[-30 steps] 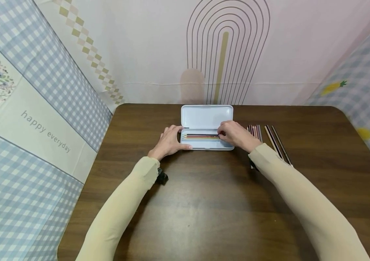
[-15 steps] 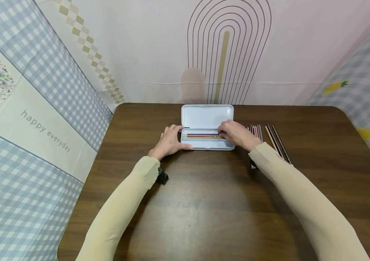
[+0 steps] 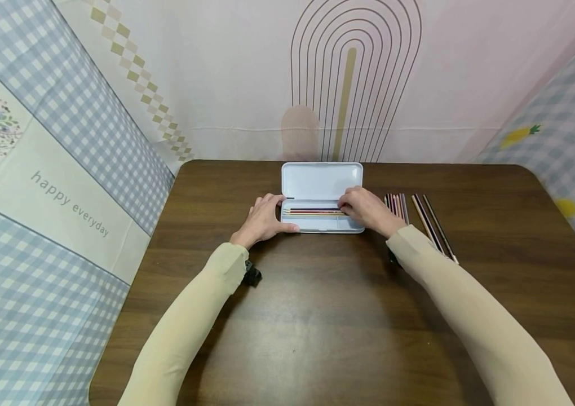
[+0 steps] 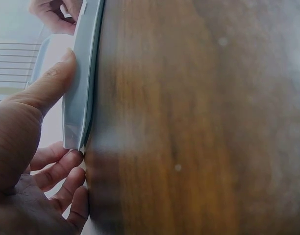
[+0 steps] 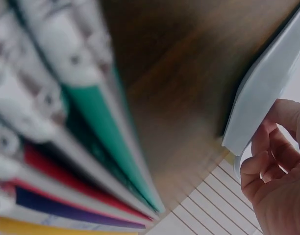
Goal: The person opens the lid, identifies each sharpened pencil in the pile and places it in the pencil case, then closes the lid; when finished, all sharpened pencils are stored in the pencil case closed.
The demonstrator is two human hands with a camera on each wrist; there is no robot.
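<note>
A pale blue pencil case lies on the table with its lid raised at the back. Several colored pencils lie lengthwise inside. My left hand holds the case's left end, thumb on the front rim and fingers around the far side; the left wrist view shows this thumb against the case wall. Over the right half, my right hand reaches in with curled fingers and pinches at the pencils' right ends. Its fingertips are hidden, partly behind the case wall in the right wrist view.
Right of the case lies a row of colored pencils, partly under the right forearm. Farther right, several more pencils lie slanted. Loose pencils loom close in the right wrist view. A printed cloth hangs behind the brown table.
The right hand shifts only slightly at the pencils' right ends, and more of the pencils' length shows beside its fingers. The left hand and the case stay in place.
</note>
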